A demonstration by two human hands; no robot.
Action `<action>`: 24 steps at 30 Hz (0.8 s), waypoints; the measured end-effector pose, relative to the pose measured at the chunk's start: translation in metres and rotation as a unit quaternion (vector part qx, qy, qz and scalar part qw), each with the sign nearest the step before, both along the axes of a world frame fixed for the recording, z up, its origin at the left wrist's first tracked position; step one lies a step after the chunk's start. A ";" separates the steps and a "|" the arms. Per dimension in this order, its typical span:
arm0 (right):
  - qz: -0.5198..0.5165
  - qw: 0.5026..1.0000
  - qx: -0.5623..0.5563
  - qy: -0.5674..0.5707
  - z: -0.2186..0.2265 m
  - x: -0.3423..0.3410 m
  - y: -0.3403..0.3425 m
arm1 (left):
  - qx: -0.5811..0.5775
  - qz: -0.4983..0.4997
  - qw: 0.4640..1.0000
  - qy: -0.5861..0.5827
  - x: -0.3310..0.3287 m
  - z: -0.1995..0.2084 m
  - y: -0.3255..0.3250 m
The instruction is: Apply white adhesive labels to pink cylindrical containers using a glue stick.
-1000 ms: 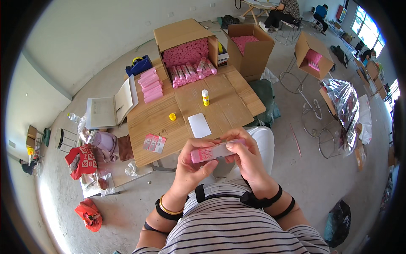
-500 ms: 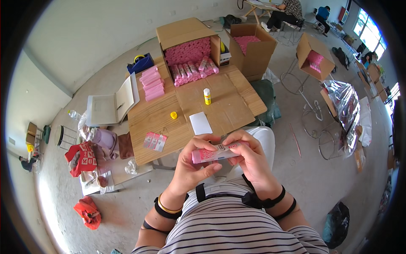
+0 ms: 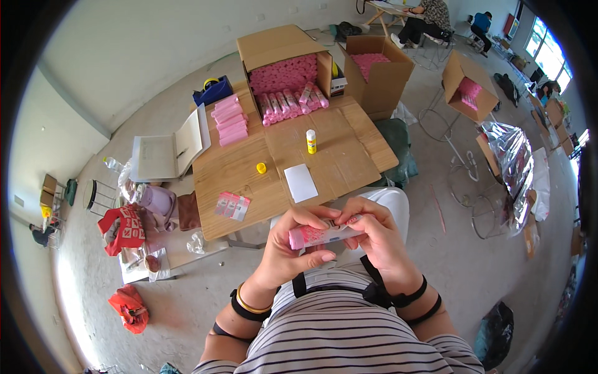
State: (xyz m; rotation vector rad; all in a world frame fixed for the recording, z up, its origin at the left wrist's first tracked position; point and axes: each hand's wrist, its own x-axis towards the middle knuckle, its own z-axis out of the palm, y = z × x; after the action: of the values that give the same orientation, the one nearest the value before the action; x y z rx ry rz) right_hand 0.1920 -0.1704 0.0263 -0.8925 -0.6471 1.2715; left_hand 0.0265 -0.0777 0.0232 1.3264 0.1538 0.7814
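A pink roll (image 3: 314, 236) with a printed pink-and-white label round it lies level between my hands, over my lap at the table's front edge. My left hand (image 3: 288, 246) wraps its left end, thumb below and fingers above. At the right end, my right hand (image 3: 379, 243) has thumb and fingers pressed onto the label, hiding that end. Ahead on the cardboard sheet (image 3: 342, 140) stands an uncapped yellow glue stick (image 3: 311, 143). Its yellow cap (image 3: 261, 167) sits on the wood to the left. A white paper (image 3: 301, 182) and several printed labels (image 3: 233, 206) lie nearer me.
Unlabelled pink rolls (image 3: 230, 121) are stacked on the table's left. An open carton (image 3: 280, 40) at the back holds many rolls, with labelled ones in front. Beside it are a blue tape dispenser (image 3: 213, 91) and another carton (image 3: 386, 87). An open folder (image 3: 156, 157) overhangs the left edge.
Both hands and the roll have shifted slightly down and right in view. My right fingers have drawn closer together over the label. The table things show no change besides a small view shift.
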 end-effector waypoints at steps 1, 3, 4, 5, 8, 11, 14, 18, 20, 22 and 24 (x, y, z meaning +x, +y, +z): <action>0.003 1.000 0.000 0.005 0.001 0.000 0.000 | 0.014 0.005 1.000 0.003 0.000 0.000 -0.001; 0.009 1.000 0.000 0.016 0.003 0.000 -0.001 | 0.028 0.004 1.000 0.002 -0.002 0.000 0.000; 0.018 0.999 -0.005 0.032 0.005 -0.001 -0.002 | 0.034 0.003 0.999 0.000 -0.003 0.000 0.000; 0.026 0.998 -0.011 0.048 0.007 -0.001 -0.003 | 0.040 -0.012 0.999 -0.011 -0.003 0.000 0.002; 0.050 0.996 -0.009 0.077 0.007 0.001 -0.004 | 0.057 -0.039 0.997 -0.031 -0.003 0.000 0.005; 0.087 0.994 -0.009 0.073 0.008 0.006 -0.006 | 0.077 -0.018 0.997 -0.020 -0.003 -0.002 0.005; 0.127 0.988 -0.011 0.083 0.011 0.012 -0.008 | 0.074 0.018 0.997 -0.010 -0.004 -0.005 0.005; 0.132 0.991 0.004 -0.026 0.017 0.009 -0.011 | -0.030 0.004 0.999 -0.029 -0.004 -0.009 0.005; 0.126 0.991 0.014 -0.048 0.016 0.010 -0.010 | -0.076 -0.010 0.996 -0.040 -0.004 -0.007 0.004; 0.116 0.990 0.028 -0.081 0.016 0.010 -0.010 | -0.103 -0.014 0.993 -0.056 -0.002 -0.007 0.002; 0.101 0.986 0.046 -0.122 0.016 0.010 -0.010 | -0.104 -0.014 0.993 -0.050 -0.002 -0.007 0.002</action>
State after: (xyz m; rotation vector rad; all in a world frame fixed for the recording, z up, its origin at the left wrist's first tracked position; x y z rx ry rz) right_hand 0.2017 -0.1801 0.0428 -0.9328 -1.0040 1.3112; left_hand 0.0241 -0.0755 0.0163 1.0882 0.1324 0.7854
